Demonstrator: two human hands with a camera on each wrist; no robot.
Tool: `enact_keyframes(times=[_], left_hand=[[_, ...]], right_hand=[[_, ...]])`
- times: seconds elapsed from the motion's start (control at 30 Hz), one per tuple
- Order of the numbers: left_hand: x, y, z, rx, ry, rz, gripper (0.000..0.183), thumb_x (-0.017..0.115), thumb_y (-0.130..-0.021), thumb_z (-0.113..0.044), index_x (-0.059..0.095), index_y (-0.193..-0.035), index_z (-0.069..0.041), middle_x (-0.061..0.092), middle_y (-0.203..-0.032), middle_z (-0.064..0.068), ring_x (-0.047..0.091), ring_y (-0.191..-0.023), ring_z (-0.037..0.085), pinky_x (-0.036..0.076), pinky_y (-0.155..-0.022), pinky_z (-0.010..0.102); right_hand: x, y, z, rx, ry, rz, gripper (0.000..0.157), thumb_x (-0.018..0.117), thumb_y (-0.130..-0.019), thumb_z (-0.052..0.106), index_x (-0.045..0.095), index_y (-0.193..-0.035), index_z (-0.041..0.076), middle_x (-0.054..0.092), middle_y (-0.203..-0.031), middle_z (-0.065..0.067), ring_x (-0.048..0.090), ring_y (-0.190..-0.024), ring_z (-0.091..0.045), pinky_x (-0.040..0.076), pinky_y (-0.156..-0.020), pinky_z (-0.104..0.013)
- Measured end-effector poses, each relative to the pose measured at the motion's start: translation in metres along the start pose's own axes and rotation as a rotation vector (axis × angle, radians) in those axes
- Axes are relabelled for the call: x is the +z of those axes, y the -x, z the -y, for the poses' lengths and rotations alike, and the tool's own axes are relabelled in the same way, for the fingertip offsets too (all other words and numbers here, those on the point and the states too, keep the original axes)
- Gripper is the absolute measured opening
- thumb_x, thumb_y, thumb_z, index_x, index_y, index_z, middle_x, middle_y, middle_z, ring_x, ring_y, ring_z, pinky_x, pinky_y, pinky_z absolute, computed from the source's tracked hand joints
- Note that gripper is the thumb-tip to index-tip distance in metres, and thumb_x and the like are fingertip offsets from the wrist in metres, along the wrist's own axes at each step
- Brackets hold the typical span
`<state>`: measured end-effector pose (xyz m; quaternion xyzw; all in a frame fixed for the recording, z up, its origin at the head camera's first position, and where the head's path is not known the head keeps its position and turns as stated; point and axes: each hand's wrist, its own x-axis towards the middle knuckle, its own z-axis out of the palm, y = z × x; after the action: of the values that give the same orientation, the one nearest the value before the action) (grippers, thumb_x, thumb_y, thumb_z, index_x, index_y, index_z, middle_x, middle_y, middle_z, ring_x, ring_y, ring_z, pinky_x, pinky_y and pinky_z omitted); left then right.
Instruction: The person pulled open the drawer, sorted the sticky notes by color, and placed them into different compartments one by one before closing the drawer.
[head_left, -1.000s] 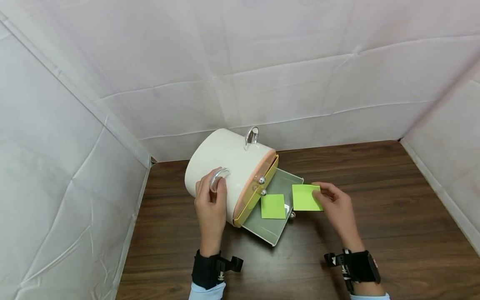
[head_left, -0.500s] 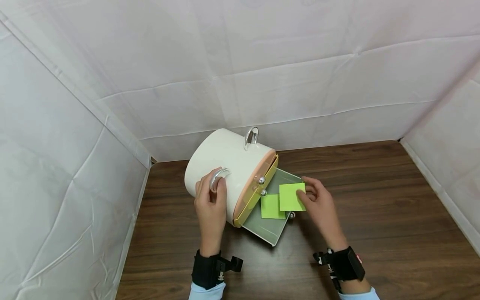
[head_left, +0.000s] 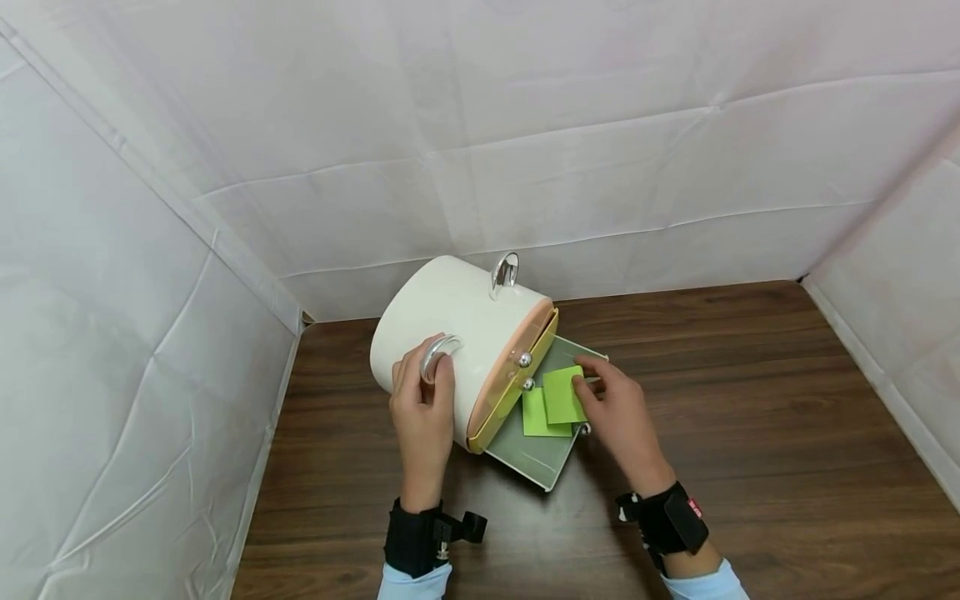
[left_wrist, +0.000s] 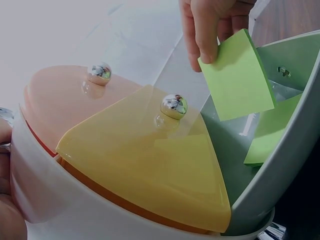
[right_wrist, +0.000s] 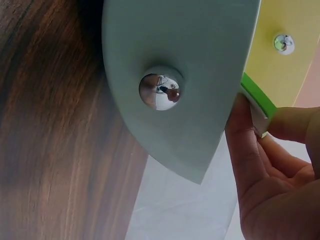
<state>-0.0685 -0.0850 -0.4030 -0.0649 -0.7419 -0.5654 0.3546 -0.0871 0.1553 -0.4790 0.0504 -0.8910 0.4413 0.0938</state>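
Observation:
A white round box [head_left: 442, 300] lies on the table with a green drawer [head_left: 525, 458] pulled out. My left hand [head_left: 422, 429] grips the silver handle [head_left: 431, 357] on the box's side. With thumb and fingers my right hand [head_left: 621, 429] pinches a green sticky note pad [head_left: 562, 396] by its edge, over the drawer. In the left wrist view this pad [left_wrist: 235, 77] is tilted above the drawer. Inside the drawer rests a second green sticky note pad [head_left: 534, 414], partly overlapped by the held one in the head view.
Beside the green drawer, a yellow drawer [left_wrist: 135, 165] and a pink drawer [left_wrist: 70, 105] are pushed in, each with a silver knob. Another silver handle [head_left: 504, 273] stands up from the box. White cloth walls [head_left: 562, 167] surround the brown wooden table [head_left: 750, 375].
My right hand has carried the held sticky note pad leftward, from the drawer's right edge to above the pad inside. My left hand has kept its place on the handle.

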Motion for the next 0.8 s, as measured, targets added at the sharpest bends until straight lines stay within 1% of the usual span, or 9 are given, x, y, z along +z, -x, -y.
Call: enact_keyframes(times=[0.13, 0.3, 0.43, 0.53, 0.67, 0.8], left_hand=[[0.0, -0.001, 0.0, 0.001, -0.002, 0.0, 0.027, 0.059, -0.094, 0.0, 0.065, -0.12, -0.005, 0.062, -0.108, 0.006, 0.052, -0.097, 0.02, 0.047, -0.078, 0.03], [0.0, -0.001, 0.0, 0.004, -0.001, -0.001, 0.028, 0.059, -0.094, 0.001, 0.065, -0.12, -0.005, 0.062, -0.108, 0.007, 0.052, -0.097, 0.02, 0.047, -0.079, 0.03], [-0.001, -0.001, 0.0, 0.004, 0.004, 0.0, 0.027, 0.058, -0.094, 0.001, 0.065, -0.12, -0.004, 0.062, -0.109, 0.008, 0.052, -0.098, 0.021, 0.048, -0.08, 0.031], [-0.001, -0.001, 0.0, 0.003, 0.007, 0.001, 0.027, 0.058, -0.094, 0.001, 0.065, -0.12, -0.004, 0.062, -0.109, 0.008, 0.052, -0.098, 0.021, 0.048, -0.08, 0.031], [-0.001, -0.001, -0.001, 0.002, 0.004, 0.002, 0.028, 0.059, -0.094, 0.001, 0.065, -0.12, -0.005, 0.061, -0.109, 0.007, 0.052, -0.097, 0.021, 0.047, -0.079, 0.03], [0.0, -0.001, -0.001, 0.013, 0.0, -0.001, 0.028, 0.058, -0.093, 0.002, 0.066, -0.119, -0.004, 0.062, -0.109, 0.007, 0.053, -0.097, 0.022, 0.047, -0.079, 0.03]], right_hand=[[0.002, -0.001, 0.002, -0.022, 0.002, 0.018, 0.036, 0.059, -0.098, 0.018, 0.058, -0.134, 0.012, 0.064, -0.114, -0.004, 0.063, -0.091, -0.016, 0.049, -0.07, -0.031], [0.004, -0.002, 0.002, -0.006, -0.002, 0.028, 0.038, 0.061, -0.097, 0.019, 0.057, -0.135, 0.014, 0.063, -0.114, -0.004, 0.063, -0.093, -0.017, 0.05, -0.074, -0.031], [0.006, -0.003, 0.002, 0.002, 0.005, 0.03, 0.036, 0.061, -0.097, 0.02, 0.058, -0.132, 0.014, 0.063, -0.114, -0.003, 0.063, -0.093, -0.016, 0.05, -0.073, -0.031], [0.007, -0.004, 0.002, -0.008, 0.018, 0.041, 0.034, 0.059, -0.098, 0.02, 0.06, -0.132, 0.013, 0.063, -0.116, -0.002, 0.062, -0.092, -0.015, 0.05, -0.07, -0.031], [0.007, -0.007, 0.0, -0.03, 0.039, 0.078, 0.036, 0.055, -0.1, 0.016, 0.057, -0.135, 0.011, 0.06, -0.122, -0.006, 0.06, -0.096, -0.018, 0.049, -0.069, -0.031], [0.007, -0.011, -0.001, -0.036, 0.048, 0.142, 0.039, 0.052, -0.101, 0.013, 0.053, -0.139, 0.007, 0.056, -0.128, -0.01, 0.059, -0.102, -0.022, 0.049, -0.07, -0.03]])
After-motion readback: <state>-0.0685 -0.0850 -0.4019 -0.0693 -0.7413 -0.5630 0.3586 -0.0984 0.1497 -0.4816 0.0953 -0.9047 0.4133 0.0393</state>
